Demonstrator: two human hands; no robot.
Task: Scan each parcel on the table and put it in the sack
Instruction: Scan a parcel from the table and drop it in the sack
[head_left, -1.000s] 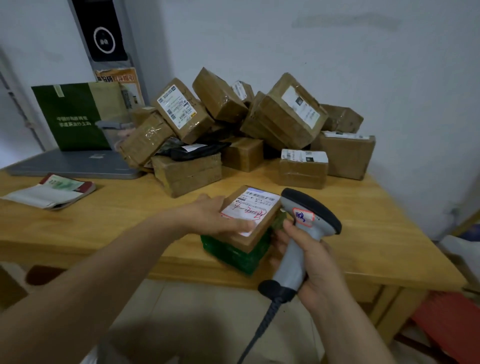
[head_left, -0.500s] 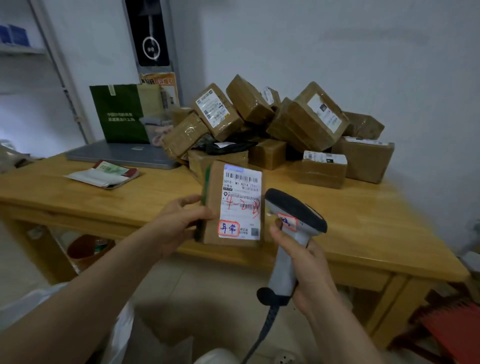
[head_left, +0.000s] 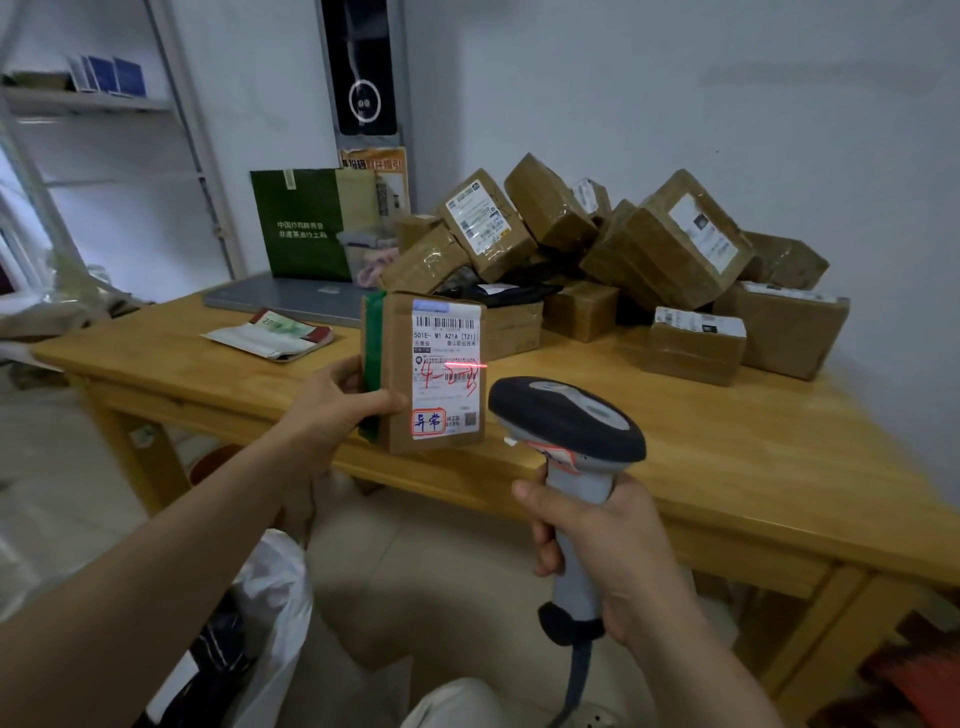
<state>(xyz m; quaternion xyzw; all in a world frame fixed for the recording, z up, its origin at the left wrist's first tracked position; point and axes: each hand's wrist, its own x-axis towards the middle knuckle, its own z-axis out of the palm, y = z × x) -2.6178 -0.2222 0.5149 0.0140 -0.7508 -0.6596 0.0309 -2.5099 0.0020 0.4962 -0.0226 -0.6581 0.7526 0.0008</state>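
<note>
Item one, the shipping label (head_left: 445, 371) on the face of the upright parcel (head_left: 397, 415): barcode at top; below it a printed line, "501E- M1 A21A [T21]"; finer Chinese print under that, too small to read; a red handwritten mark starting "4-" across the middle; two blue handwritten characters, 异常, ringed in red at lower left; a small square code at lower right. Green paper bag (head_left: 301, 223) at the back of the table (head_left: 727, 467): two lines of white Chinese characters, blurred. Orange poster (head_left: 371, 165) behind it: Chinese headline, not legible. Sticker (head_left: 560, 457) on the scanner (head_left: 566, 421): red-edged, writing unreadable. Pile of parcels (head_left: 675, 244): white labels with barcodes, text too small.
</note>
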